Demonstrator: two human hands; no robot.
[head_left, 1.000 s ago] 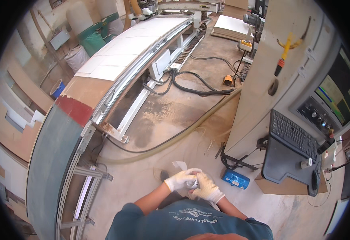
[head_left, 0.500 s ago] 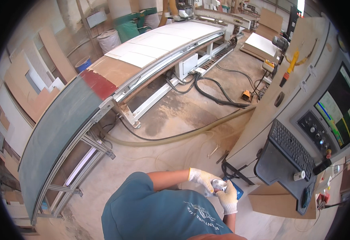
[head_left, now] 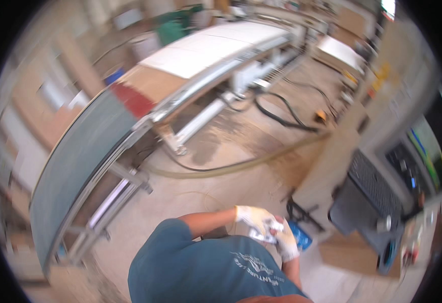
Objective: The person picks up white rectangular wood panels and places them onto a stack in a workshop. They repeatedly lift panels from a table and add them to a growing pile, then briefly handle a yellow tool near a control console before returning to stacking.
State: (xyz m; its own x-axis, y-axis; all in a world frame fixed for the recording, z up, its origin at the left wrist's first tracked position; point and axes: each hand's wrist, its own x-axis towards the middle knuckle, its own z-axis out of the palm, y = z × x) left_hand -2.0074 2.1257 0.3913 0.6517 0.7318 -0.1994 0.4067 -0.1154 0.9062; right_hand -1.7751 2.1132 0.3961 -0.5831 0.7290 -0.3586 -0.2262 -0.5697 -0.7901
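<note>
In front of my torso both hands are close together in off-white knit gloves. My left hand (head_left: 254, 217) comes in from the left with its fingers bent round a small shiny silver-and-white thing (head_left: 262, 234), whose kind is blurred. My right hand (head_left: 286, 243) presses against the same thing from the right, fingers closed. A bit of reddish brown shows between the fingertips. Just beyond the right hand lies a glossy blue thing (head_left: 301, 235), perhaps a packet or bag; whether the hand touches it I cannot tell.
A control console with a keyboard (head_left: 375, 183) on a black shelf (head_left: 350, 214) stands to my right. On the left runs a long machine bed with a grey-green belt (head_left: 82, 151) and white panels (head_left: 206, 48). A hose (head_left: 231, 169) and black cables (head_left: 281, 117) cross the floor.
The view has shifted and blurred, so the surroundings sit slightly further right. My hands have turned the silver-and-white thing, and its round open top no longer shows clearly.
</note>
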